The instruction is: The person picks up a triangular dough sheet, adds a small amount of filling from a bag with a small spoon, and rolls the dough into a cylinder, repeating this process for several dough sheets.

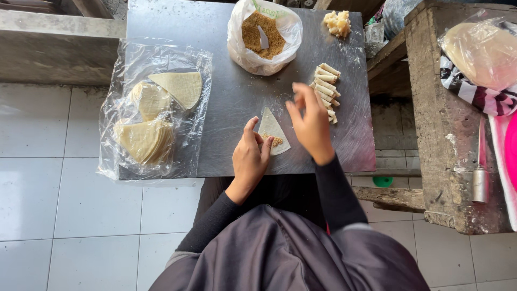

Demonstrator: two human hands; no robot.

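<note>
The pale triangular pastry wrapper [272, 132] lay flat on the grey metal tabletop [226, 102], close to its near edge, its point aimed away from the person and its broad base toward them — so its long axis ran roughly straight out from the body. A small heap of brown crumb filling [277, 141] sat on the lower right part of it. The left hand [249, 160] was the nearer one: its fingertips rested on the wrapper's left edge, loosely curled and gripping nothing. The right hand [309, 125] hovered just above and to the right of the wrapper, fingers drawn lightly together, though whether they pinched any crumbs could not be told. Just beyond that hand lay a row of finished pale rolled pastry sticks [326, 89], leaving little spare room on that side. Farther back stood an open white plastic bag of brown crumbs [264, 35] with a pale scoop in it. To the left — well apart — a clear plastic sheet [156, 108] held stacked wrappers, with bare metal between it and the hands.
</note>
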